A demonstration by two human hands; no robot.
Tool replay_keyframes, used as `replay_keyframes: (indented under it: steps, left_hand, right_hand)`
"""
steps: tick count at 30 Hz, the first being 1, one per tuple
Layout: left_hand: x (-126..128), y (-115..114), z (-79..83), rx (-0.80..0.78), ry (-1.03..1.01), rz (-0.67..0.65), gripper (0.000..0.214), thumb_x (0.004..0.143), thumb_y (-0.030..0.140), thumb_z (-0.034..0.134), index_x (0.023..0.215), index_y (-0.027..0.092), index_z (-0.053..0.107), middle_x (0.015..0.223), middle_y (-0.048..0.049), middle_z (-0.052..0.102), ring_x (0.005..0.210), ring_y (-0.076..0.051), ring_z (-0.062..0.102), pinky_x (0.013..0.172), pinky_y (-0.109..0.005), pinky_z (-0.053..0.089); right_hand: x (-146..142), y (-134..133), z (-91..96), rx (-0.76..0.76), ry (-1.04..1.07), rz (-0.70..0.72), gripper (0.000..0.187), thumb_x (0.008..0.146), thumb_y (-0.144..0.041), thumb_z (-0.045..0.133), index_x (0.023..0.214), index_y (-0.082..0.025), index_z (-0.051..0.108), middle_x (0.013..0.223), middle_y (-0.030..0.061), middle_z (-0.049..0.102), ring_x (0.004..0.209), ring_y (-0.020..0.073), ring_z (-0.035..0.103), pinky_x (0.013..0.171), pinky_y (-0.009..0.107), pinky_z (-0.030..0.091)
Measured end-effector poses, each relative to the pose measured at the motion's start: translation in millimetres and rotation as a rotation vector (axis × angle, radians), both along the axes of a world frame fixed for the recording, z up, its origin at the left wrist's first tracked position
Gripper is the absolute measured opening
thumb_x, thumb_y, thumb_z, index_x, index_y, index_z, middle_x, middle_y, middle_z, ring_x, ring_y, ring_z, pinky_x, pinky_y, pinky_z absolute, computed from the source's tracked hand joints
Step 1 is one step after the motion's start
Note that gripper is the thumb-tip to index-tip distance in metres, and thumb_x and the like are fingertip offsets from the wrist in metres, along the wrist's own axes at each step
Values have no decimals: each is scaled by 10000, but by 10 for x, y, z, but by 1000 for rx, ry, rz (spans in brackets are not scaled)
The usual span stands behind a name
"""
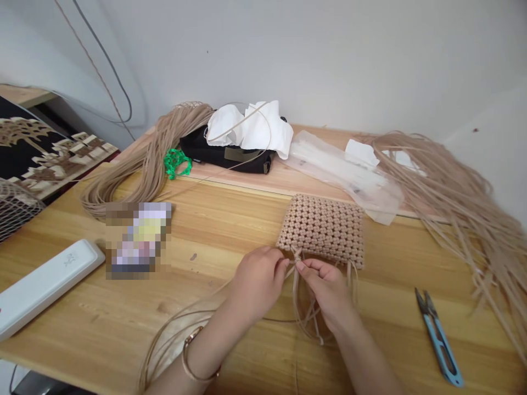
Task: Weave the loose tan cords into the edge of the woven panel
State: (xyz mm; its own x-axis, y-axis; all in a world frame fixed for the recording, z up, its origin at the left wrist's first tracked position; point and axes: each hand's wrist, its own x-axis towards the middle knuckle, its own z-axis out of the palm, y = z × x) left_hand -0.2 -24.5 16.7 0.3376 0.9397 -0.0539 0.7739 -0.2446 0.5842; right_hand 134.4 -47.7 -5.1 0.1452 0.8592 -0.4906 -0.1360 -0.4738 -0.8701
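A tan woven piece [323, 227], knotted in a bumpy grid, lies on the wooden table in front of my hands. Loose tan cords [307, 315] hang from its near edge and trail toward me. My left hand [261, 277], with a bracelet [187, 354] on its wrist, pinches a cord at the near left corner of the weave. Close beside it, my right hand [325, 282] pinches cord at the same small knot [297, 257] between thumb and forefinger. The exact strands in each grip are partly hidden by the fingers.
Blue-handled thread snips [439, 337] lie at the right. Bundles of tan cord rest at back left [123, 175] and right [448, 186]. A black pouch [230, 156], green tangle [178, 163], plastic bag [346, 173], blurred-out item [142, 236] and white case [49, 288] are around.
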Motion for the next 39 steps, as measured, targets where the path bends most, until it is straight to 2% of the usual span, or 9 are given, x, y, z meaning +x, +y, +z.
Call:
replay_keyframes:
  steps: [3, 6, 9, 12, 14, 17, 27, 33, 39]
  left_hand:
    - [-6, 30, 12, -112, -137, 19, 221, 824, 251, 379, 671, 182, 522, 664, 7, 578, 620, -119, 504, 558, -226, 357]
    - [30, -17, 66, -99, -168, 25, 222, 823, 229, 378, 661, 179, 519, 656, 12, 573, 608, -107, 499, 549, -215, 352]
    - [117, -125, 81, 54, -24, 18, 214, 809, 197, 401, 652, 174, 546, 664, -9, 572, 611, -123, 510, 540, -228, 359]
    - [229, -258, 15, 311, 176, 10, 185, 779, 132, 430, 660, 157, 570, 620, -28, 555, 591, -151, 518, 511, -250, 373]
    - [297, -337, -48, 474, 303, 9, 156, 752, 75, 439, 750, 127, 586, 620, -37, 552, 591, -166, 526, 484, -255, 384]
    - [366, -414, -111, 578, 419, 18, 189, 748, 45, 423, 857, 79, 573, 644, -48, 550, 583, -166, 527, 449, -253, 398]
    - [417, -429, -140, 681, 498, 13, 187, 760, 42, 419, 865, 53, 574, 630, -45, 516, 559, -159, 504, 436, -274, 379]
    - [407, -449, -201, 723, 485, -52, 188, 755, 29, 392, 820, 48, 567, 646, -61, 509, 566, -158, 481, 447, -280, 343]
    - [364, -457, -218, 769, 404, -77, 155, 747, 35, 415, 760, 73, 564, 608, -45, 503, 548, -163, 481, 463, -292, 348]
  right_hand:
    - [19, 9, -26, -7, 0, 31, 285, 590, -421, 672, 640, -150, 600, 400, -85, 369, 374, 42, 217, 384, 196, 166]
    - [41, 21, -72, 11, 37, 59, 275, 581, -406, 684, 643, -150, 603, 457, -54, 464, 410, 61, 337, 412, 195, 244]
    - [44, 25, -75, 9, 124, 50, 281, 576, -405, 690, 638, -148, 596, 527, -24, 541, 478, 86, 438, 456, 198, 307]
    - [25, 26, -27, -24, 183, 17, 276, 585, -399, 687, 597, -147, 576, 499, -29, 535, 448, 75, 430, 432, 189, 301]
    - [7, 28, 9, -54, 206, -5, 266, 591, -381, 689, 584, -146, 566, 473, -37, 521, 418, 64, 412, 408, 181, 284]
    - [-19, 30, 38, -106, 247, -40, 250, 591, -355, 695, 589, -146, 558, 469, -36, 531, 404, 64, 424, 401, 178, 292]
    - [-41, 35, 15, -78, 242, -53, 201, 572, -316, 707, 588, -149, 596, 538, 1, 611, 508, 111, 536, 515, 219, 406]
    - [-24, 46, -3, -119, 176, -56, 221, 564, -311, 716, 603, -141, 580, 515, -11, 593, 455, 89, 494, 454, 203, 366]
    - [-4, 42, 8, -102, 199, -35, 253, 571, -338, 709, 614, -141, 557, 493, -19, 567, 431, 86, 470, 423, 199, 340]
